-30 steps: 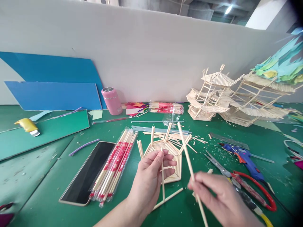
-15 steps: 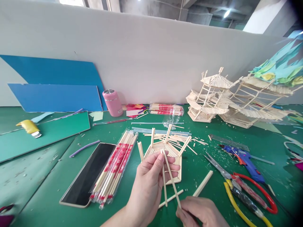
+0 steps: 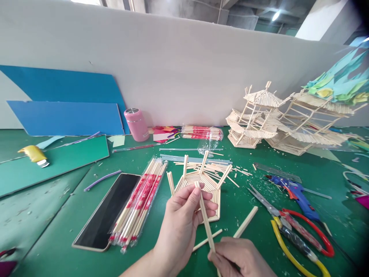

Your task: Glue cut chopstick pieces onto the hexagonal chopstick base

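Observation:
Two chopsticks (image 3: 205,219) lie side by side between my hands. My left hand (image 3: 181,215) pinches their upper ends between thumb and fingers. Their lower part is gripped by my right hand (image 3: 239,256), whose fingertips are partly hidden. Behind my left hand stands a hexagonal frame (image 3: 217,207) built of wooden sticks, with several short posts rising from its corners. A loose stick (image 3: 216,233) lies on the green table below it. Another pale stick (image 3: 246,222) slants up from behind my right hand; I cannot tell whether that hand touches it.
Left are a phone (image 3: 108,215) and wrapped chopsticks (image 3: 141,200). Right are scissors (image 3: 302,227), yellow-handled pliers (image 3: 294,250) and a blue glue gun (image 3: 294,192). Behind stand stick pavilions (image 3: 253,119) and a pink flask (image 3: 136,125). Cut sticks (image 3: 213,169) lie beyond the frame.
The two chopsticks, spread apart at their lower ends before, are now together in one line. My right hand has moved slightly left and closed on both.

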{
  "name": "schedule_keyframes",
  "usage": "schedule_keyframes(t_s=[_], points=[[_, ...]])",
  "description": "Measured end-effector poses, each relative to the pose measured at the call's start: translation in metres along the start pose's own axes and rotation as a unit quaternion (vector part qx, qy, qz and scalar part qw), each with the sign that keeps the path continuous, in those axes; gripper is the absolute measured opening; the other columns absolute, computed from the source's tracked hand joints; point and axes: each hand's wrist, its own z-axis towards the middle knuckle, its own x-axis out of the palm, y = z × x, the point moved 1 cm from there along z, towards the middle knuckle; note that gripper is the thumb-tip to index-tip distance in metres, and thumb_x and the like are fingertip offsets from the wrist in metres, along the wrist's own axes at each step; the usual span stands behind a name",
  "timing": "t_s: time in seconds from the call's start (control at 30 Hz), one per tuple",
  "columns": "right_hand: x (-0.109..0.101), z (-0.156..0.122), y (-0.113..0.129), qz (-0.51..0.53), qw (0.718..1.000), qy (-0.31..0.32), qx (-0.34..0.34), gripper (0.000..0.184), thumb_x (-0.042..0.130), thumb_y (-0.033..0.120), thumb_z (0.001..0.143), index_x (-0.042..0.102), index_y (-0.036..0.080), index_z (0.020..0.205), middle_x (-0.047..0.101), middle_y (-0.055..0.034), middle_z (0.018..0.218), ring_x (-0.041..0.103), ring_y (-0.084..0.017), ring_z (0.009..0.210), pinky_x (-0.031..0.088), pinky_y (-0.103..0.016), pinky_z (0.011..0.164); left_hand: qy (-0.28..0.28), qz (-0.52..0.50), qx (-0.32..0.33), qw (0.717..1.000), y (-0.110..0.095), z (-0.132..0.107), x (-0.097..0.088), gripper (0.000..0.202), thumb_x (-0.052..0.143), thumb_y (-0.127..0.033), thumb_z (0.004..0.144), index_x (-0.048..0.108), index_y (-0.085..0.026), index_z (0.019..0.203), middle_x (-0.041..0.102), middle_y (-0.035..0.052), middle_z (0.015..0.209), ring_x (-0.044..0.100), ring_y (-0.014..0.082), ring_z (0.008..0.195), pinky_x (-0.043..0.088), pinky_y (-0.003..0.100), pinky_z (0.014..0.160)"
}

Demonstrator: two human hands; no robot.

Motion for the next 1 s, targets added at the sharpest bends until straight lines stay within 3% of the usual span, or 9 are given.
schedule_keyframes(t_s=[0.4, 0.7, 0.83, 1.0], points=[[-0.006, -0.005, 0.004, 0.044, 0.999, 0.022, 0.009, 0.032, 0.034, 0.030, 0.089, 0.035, 0.019, 0.059, 0.040, 0.0040, 0.057, 0.036, -0.008, 0.053, 0.025, -0.021, 0.049, -0.015, 0.006, -0.021, 1.000, -0.001, 0.005, 0.000, 0.013, 0.059, -0.023, 0.075, 0.057, -0.012, 0.083, 0.061, 0.0039, 0.071, 0.060, 0.0129, 0.060, 0.050, 0.026, 0.059], [-0.017, 0.000, 0.007, 0.147, 0.988, -0.031, 0.027, 0.025, 0.036, 0.031, 0.089, 0.056, 0.020, 0.082, 0.053, -0.0013, 0.077, 0.049, -0.013, 0.069, 0.037, -0.022, 0.062, -0.020, 0.011, -0.014, 1.000, -0.001, 0.007, -0.004, 0.014, 0.059, -0.024, 0.075, 0.056, -0.013, 0.083, 0.061, 0.0035, 0.072, 0.060, 0.0131, 0.062, 0.050, 0.026, 0.061], [-0.014, 0.003, 0.007, 0.183, 0.982, -0.029, 0.045, 0.029, 0.037, 0.035, 0.088, 0.058, 0.018, 0.077, 0.050, 0.0000, 0.072, 0.044, -0.012, 0.066, 0.034, -0.022, 0.059, -0.018, 0.015, -0.012, 1.000, -0.001, 0.007, -0.004, 0.013, 0.058, -0.023, 0.076, 0.056, -0.013, 0.083, 0.060, 0.0035, 0.073, 0.060, 0.0126, 0.062, 0.050, 0.026, 0.061], [-0.004, 0.009, 0.004, 0.254, 0.965, -0.023, 0.055, 0.023, 0.048, 0.036, 0.083, 0.054, 0.017, 0.073, 0.034, 0.0049, 0.060, 0.029, -0.009, 0.056, 0.025, -0.021, 0.049, -0.015, 0.008, -0.015, 1.000, -0.001, 0.007, -0.004, 0.014, 0.059, -0.024, 0.074, 0.058, -0.013, 0.082, 0.060, 0.0030, 0.072, 0.059, 0.0122, 0.062, 0.049, 0.025, 0.061]])
